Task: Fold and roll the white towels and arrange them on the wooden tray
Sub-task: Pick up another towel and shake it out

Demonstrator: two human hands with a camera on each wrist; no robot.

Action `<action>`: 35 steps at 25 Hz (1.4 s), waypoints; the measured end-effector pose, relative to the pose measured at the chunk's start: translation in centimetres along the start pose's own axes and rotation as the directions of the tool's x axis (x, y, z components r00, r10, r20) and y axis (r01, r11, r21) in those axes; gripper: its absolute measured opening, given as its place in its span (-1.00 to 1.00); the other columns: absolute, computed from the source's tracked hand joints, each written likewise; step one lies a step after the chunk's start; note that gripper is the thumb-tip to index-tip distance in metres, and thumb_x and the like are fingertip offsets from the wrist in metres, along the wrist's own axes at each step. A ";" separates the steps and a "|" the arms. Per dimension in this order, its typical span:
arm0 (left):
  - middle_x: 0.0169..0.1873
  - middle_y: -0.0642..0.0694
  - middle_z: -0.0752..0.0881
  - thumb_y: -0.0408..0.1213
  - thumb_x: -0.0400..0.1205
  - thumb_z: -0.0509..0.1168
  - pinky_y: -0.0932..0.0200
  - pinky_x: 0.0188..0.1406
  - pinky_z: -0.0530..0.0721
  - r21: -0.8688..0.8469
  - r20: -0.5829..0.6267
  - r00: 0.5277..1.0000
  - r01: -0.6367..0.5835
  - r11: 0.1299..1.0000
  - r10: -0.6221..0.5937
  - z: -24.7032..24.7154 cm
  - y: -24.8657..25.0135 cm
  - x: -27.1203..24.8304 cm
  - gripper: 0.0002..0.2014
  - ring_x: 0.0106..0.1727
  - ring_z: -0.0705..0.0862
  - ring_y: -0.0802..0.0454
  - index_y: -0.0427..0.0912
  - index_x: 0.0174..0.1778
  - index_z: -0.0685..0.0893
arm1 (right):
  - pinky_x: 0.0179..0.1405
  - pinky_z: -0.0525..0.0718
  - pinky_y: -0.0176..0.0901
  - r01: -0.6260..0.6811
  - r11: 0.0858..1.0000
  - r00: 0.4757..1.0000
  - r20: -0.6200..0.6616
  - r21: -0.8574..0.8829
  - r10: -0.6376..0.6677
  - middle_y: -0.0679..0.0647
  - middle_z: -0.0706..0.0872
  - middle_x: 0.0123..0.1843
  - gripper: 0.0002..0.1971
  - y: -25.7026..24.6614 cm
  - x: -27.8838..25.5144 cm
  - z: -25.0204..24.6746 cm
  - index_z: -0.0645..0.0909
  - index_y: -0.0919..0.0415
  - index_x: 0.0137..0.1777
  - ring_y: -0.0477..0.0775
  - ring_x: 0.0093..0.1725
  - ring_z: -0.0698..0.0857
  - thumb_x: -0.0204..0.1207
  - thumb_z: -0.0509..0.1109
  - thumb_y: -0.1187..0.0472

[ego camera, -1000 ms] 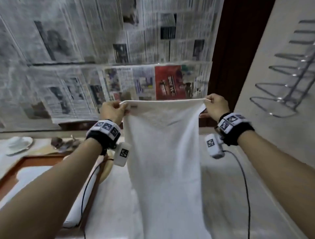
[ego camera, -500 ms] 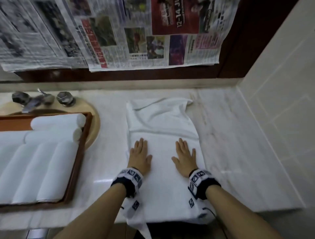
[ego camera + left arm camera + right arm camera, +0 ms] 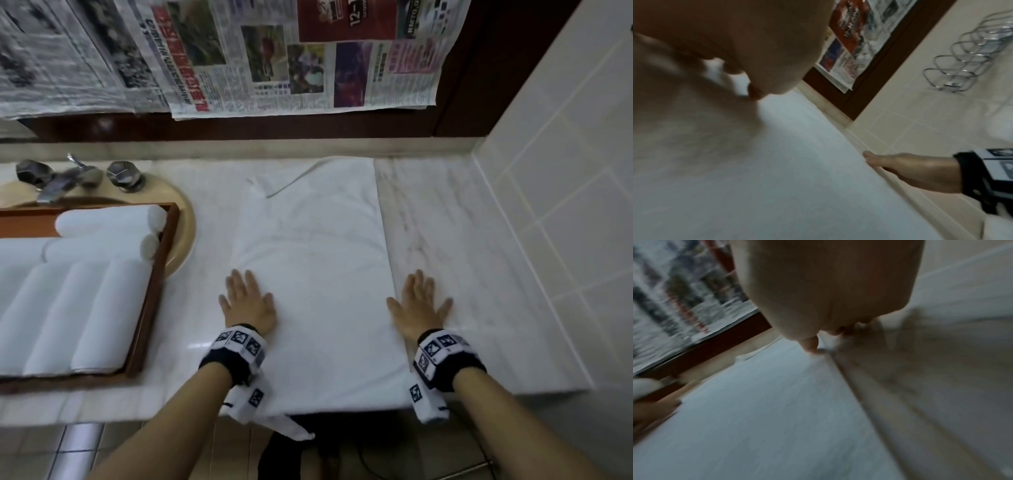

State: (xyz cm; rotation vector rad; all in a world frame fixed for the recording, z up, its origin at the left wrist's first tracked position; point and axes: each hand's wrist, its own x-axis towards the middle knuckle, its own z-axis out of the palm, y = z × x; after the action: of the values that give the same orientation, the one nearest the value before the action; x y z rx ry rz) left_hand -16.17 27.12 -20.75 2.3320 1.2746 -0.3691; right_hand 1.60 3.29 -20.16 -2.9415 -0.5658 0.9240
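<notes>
Nearest, both hands lie flat with fingers straight, well apart. The left hand (image 3: 248,301) presses the left edge of the white towel (image 3: 315,274); the right hand (image 3: 419,305) lies on its right edge, partly on the marble counter (image 3: 462,240). The towel is spread lengthwise on the counter, its near end hanging over the front edge. Left of it, the wooden tray (image 3: 150,291) holds rolled towels (image 3: 75,301). Beyond are a faucet (image 3: 61,178) and, on the wall, newspaper (image 3: 274,58).
</notes>
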 end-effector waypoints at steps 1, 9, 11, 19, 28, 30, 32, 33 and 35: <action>0.66 -0.30 -0.32 -0.04 0.79 -0.08 -0.15 0.66 -0.21 -0.028 -0.011 1.000 0.015 1.000 -0.015 -0.1 0.8 -0.8 -0.33 0.68 -0.30 -0.24 -0.29 0.69 -0.22 | 0.54 -0.34 0.47 0.058 0.998 0.998 -0.032 -0.030 -0.059 0.00 -0.49 0.68 -0.29 -1.1 -1.1 0.6 -0.38 0.14 0.69 0.08 0.67 -0.41 0.74 -0.09 -0.11; 0.68 -0.09 -0.35 -0.01 0.80 -0.13 -0.08 0.62 -0.34 0.010 0.067 0.961 -0.270 0.963 0.269 3.6 -1.3 -5.2 -0.36 0.68 -0.34 -0.05 -0.13 0.70 -0.28 | 0.58 -0.40 0.32 0.329 0.933 0.943 0.004 -0.145 -0.332 -0.08 -0.55 0.64 -0.34 -2.9 -4.4 5.4 -0.43 0.04 0.68 -0.04 0.64 -0.46 0.68 -0.33 -0.20; 0.67 -0.13 -0.36 -0.02 0.79 -0.14 -0.19 0.63 -0.35 -0.016 0.015 1.000 0.004 1.000 -0.004 2.4 -4.0 -5.2 -0.35 0.68 -0.35 -0.10 -0.16 0.70 -0.29 | 0.56 -0.40 0.37 0.246 0.959 0.969 -0.001 -0.138 -0.248 -0.02 -0.51 0.67 -0.35 -2.9 -4.6 5.0 -0.41 0.11 0.68 0.01 0.66 -0.44 0.76 -0.18 -0.08; 0.68 -0.15 -0.31 -0.10 0.81 -0.16 0.06 0.59 -0.37 -0.192 0.089 0.931 -0.334 0.923 0.355 6.3 2.4 -10.4 -0.40 0.68 -0.33 -0.04 -0.23 0.69 -0.26 | 0.61 -0.38 0.25 0.479 0.859 0.871 -0.023 -0.181 -0.491 -0.06 -0.57 0.58 -0.37 -6.4 -7.5 8.3 -0.41 0.14 0.68 0.02 0.67 -0.42 0.77 -0.18 -0.04; 0.65 -0.07 -0.40 0.11 0.73 -0.31 -0.02 0.62 -0.43 -0.032 -0.083 0.995 -0.062 0.998 0.059 7.1 -5.0 -11.4 -0.35 0.64 -0.43 0.06 -0.07 0.68 -0.34 | 0.62 -0.34 0.30 0.459 0.859 0.877 -0.038 -0.226 -0.478 -0.12 -0.56 0.60 -0.36 -5.9 -7.3 9.0 -0.38 0.07 0.70 -0.01 0.66 -0.42 0.75 -0.18 -0.09; 0.66 -0.15 -0.40 0.05 0.78 -0.20 -0.13 0.63 -0.39 -0.110 -0.068 0.989 0.124 0.986 -0.132 6.2 -5.4 -11.3 -0.35 0.66 -0.42 -0.06 -0.11 0.69 -0.33 | 0.60 -0.35 0.36 0.432 0.878 0.892 -0.048 -0.204 -0.450 -0.10 -0.55 0.63 -0.36 -6.4 -7.5 9.0 -0.38 0.08 0.70 0.01 0.66 -0.43 0.75 -0.17 -0.07; 0.64 -0.22 -0.41 0.03 0.78 -0.18 -0.18 0.60 -0.43 -0.135 -0.091 0.982 0.150 0.979 -0.163 5.8 -4.2 -11.6 -0.34 0.66 -0.43 -0.13 -0.18 0.68 -0.32 | 0.56 -0.38 0.42 0.405 0.900 0.901 -0.097 -0.162 -0.423 0.00 -0.46 0.69 -0.35 -7.8 -8.3 9.4 -0.31 0.16 0.70 0.08 0.68 -0.38 0.74 -0.09 0.03; 0.65 -0.20 -0.40 0.01 0.79 -0.19 -0.18 0.60 -0.44 -0.115 -0.114 0.993 0.026 0.993 -0.039 6.1 -3.2 -11.8 -0.35 0.66 -0.41 -0.11 -0.20 0.68 -0.32 | 0.55 -0.38 0.42 0.411 0.899 0.894 -0.127 -0.152 -0.431 0.05 -0.41 0.71 -0.34 -8.4 -8.7 9.8 -0.27 0.21 0.71 0.10 0.69 -0.36 0.72 -0.04 0.09; 0.65 -0.09 -0.38 -0.01 0.79 -0.24 -0.18 0.63 -0.38 -0.078 -0.072 0.961 -0.272 0.959 0.267 7.7 -1.6 -12.6 -0.40 0.66 -0.40 -0.01 -0.16 0.69 -0.29 | 0.59 -0.32 0.40 0.446 0.881 0.869 -0.162 -0.156 -0.468 0.07 -0.33 0.73 -0.34 -8.7 -9.0 10.7 -0.21 0.22 0.71 0.09 0.70 -0.30 0.69 -0.06 0.10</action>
State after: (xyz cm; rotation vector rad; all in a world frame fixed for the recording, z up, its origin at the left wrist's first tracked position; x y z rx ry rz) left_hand -24.40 14.85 -22.31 2.4155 0.9594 -0.1500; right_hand -14.13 7.27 -23.05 -2.7366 -1.2666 0.5577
